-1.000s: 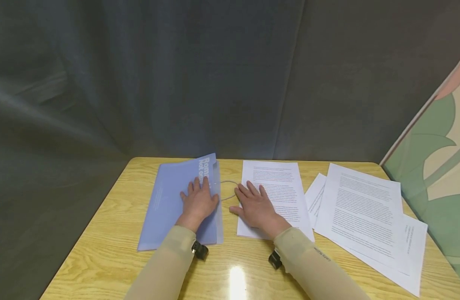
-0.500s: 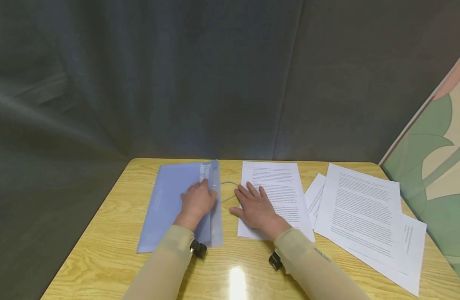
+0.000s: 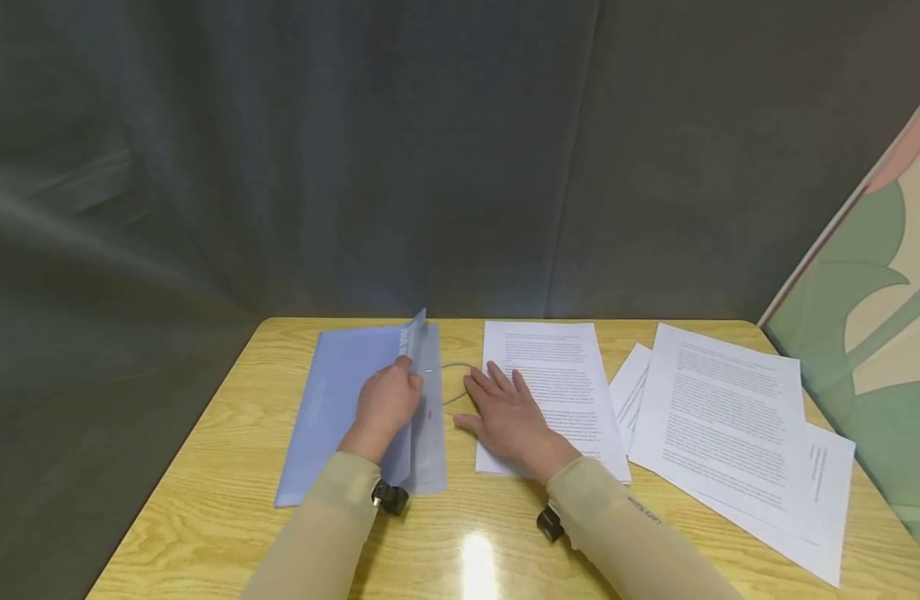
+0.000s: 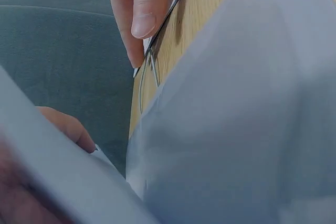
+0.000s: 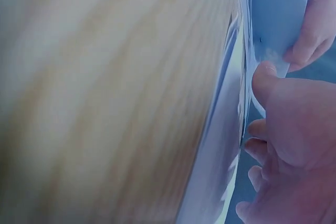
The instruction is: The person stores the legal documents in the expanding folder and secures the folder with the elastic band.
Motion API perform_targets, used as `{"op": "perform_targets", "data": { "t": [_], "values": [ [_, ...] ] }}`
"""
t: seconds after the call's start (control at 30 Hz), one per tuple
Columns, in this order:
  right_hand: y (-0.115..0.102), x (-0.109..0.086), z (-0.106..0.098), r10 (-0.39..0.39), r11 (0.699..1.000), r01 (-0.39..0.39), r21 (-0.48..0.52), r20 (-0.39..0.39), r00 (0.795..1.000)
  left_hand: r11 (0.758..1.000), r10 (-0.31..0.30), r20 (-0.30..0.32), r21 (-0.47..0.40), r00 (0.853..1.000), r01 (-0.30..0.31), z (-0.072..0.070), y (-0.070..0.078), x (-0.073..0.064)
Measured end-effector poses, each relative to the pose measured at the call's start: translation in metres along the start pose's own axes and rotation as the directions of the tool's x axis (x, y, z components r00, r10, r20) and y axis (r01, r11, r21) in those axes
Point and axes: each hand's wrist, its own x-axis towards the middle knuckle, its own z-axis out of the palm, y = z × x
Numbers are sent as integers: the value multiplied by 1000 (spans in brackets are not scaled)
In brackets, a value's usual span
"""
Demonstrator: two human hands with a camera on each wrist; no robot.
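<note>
A blue plastic file folder (image 3: 328, 400) lies on the left of the wooden table. My left hand (image 3: 385, 404) pinches the right edge of its front cover, which stands lifted off the translucent part (image 3: 430, 442) beneath. In the right wrist view the raised cover (image 5: 278, 11) shows with the left fingers (image 5: 310, 45) at its edge. My right hand (image 3: 508, 417) rests with spread fingers on a stack of printed paper (image 3: 553, 358). An elastic cord loop (image 3: 456, 364) runs from the folder towards the right fingertips; its far end is hidden.
More printed sheets (image 3: 730, 417) lie overlapping and skewed at the right of the table (image 3: 205, 500). A dark curtain (image 3: 430, 150) hangs behind the back edge. Patterned fabric (image 3: 865, 333) stands along the right side.
My left hand has gone from lying spread on the folder to pinching its cover edge, which has come up and leftwards. The right hand has stayed on the paper stack.
</note>
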Motion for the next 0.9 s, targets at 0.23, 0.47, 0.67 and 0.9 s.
{"op": "perform_targets", "data": {
  "t": [0.23,0.47,0.67,0.9],
  "values": [
    [-7,0,1,-74,996,74,42,6,997,996,-85,100,-27,991,89,-15,5,-1],
    [-10,-1,3,-161,983,157,91,32,986,988,-120,136,-82,983,132,-20,0,1],
    [-15,-2,2,-217,974,212,75,56,975,985,-113,118,-119,987,127,-25,-6,-2],
    [-17,-4,5,-237,970,233,66,61,970,979,-63,34,-192,997,69,-28,-19,-4]
  ]
}}
